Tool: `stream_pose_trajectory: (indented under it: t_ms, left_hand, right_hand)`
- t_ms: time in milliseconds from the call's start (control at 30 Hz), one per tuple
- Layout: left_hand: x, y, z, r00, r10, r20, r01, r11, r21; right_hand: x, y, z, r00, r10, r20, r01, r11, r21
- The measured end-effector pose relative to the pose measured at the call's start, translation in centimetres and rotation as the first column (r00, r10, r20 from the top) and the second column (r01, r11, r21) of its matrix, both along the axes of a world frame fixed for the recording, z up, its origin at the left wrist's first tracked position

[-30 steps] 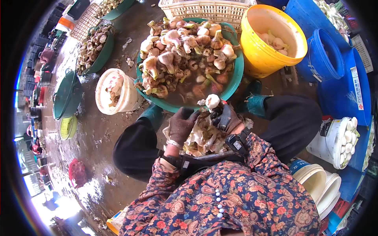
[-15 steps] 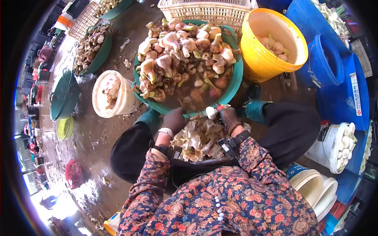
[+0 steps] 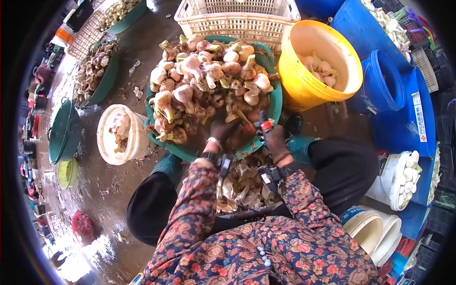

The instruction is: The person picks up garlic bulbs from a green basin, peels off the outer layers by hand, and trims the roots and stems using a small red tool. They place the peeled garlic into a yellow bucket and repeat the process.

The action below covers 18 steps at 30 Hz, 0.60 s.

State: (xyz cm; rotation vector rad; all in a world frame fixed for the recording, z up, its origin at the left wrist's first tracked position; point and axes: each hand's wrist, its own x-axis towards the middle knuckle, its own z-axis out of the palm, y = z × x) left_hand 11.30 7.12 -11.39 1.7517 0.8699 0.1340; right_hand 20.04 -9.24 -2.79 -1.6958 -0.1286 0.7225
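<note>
A green basin [image 3: 274,105] in front of my knees holds murky water and several unpeeled, brownish-white bulbs [image 3: 190,90]. My left hand [image 3: 223,130], in a dark glove, reaches over the near rim into the basin, its fingers apart among the bulbs. My right hand [image 3: 274,140], also gloved, hovers at the near rim, closed around a small knife with a red part [image 3: 264,125]. A heap of pale peelings [image 3: 242,185] lies in my lap between my forearms.
A yellow bucket [image 3: 304,90] with a few peeled bulbs stands right of the basin, with blue barrels [image 3: 384,80] beyond it. At left is a white bucket of peelings [image 3: 110,151]. A white bucket of peeled bulbs [image 3: 390,183], stacked buckets [image 3: 375,232], a white crate [image 3: 237,23].
Both hands moved forward from the peelings in my lap to the basin. The peeled white bulb at my right hand is no longer in view. My left hand now reaches among the bulbs.
</note>
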Motion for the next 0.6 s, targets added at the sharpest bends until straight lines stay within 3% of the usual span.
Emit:
stream_pose_trajectory:
  t_ms: [33,100,133,167,233,400,467,500,533,567,600]
  left_hand:
    - [-1.2,-1.0,2.0,1.000,-0.003,-0.012,0.003,1.000,-0.005]
    - [-3.5,-3.0,6.7,0.969,-0.040,0.242,0.085,0.980,-0.181]
    - [-4.4,-3.5,8.5,0.985,-0.103,0.139,0.114,0.991,-0.075]
    - [-5.2,-3.8,8.5,0.977,-0.209,0.041,0.189,0.941,0.280]
    - [-6.2,-5.0,12.2,0.965,-0.256,-0.065,0.255,0.842,0.476]
    - [-7.7,-5.9,13.5,0.966,-0.253,-0.054,0.244,0.826,0.508]
    - [-8.4,-6.0,14.1,0.963,-0.263,-0.058,0.251,0.798,0.549]
    - [-8.6,-5.9,14.6,0.959,-0.272,0.074,0.232,0.911,0.340]
    - [-8.8,-5.8,15.1,0.947,-0.249,0.203,0.231,0.967,0.108]
    - [-9.0,-6.0,15.8,0.947,-0.252,0.201,0.233,0.966,0.115]
    - [-9.2,-6.5,16.4,0.949,-0.243,0.202,0.232,0.970,0.076]
  right_hand:
    - [-0.8,0.0,-0.2,1.000,-0.003,-0.012,0.003,1.000,-0.005]
    - [-2.2,0.2,0.2,0.879,0.201,0.433,-0.083,0.958,-0.276]
    - [-2.7,0.5,1.4,0.868,0.324,0.376,-0.138,0.886,-0.443]
    - [-3.4,0.6,1.4,0.870,0.323,0.371,-0.143,0.887,-0.438]
    - [-4.2,0.7,1.6,0.797,0.422,0.432,-0.185,0.852,-0.490]
    - [-5.3,-0.1,3.0,0.788,0.482,0.384,-0.290,0.839,-0.460]
    - [-5.5,-0.7,1.9,0.791,0.442,0.423,-0.298,0.883,-0.363]
    - [-5.2,-1.2,1.8,0.791,0.438,0.428,-0.296,0.885,-0.359]
    - [-4.7,-1.8,1.8,0.928,0.356,0.110,-0.350,0.934,-0.076]
    - [-4.5,-2.1,1.9,0.913,0.327,-0.243,-0.280,0.937,0.208]
    - [-4.6,-2.2,1.9,0.914,0.329,-0.238,-0.281,0.935,0.215]
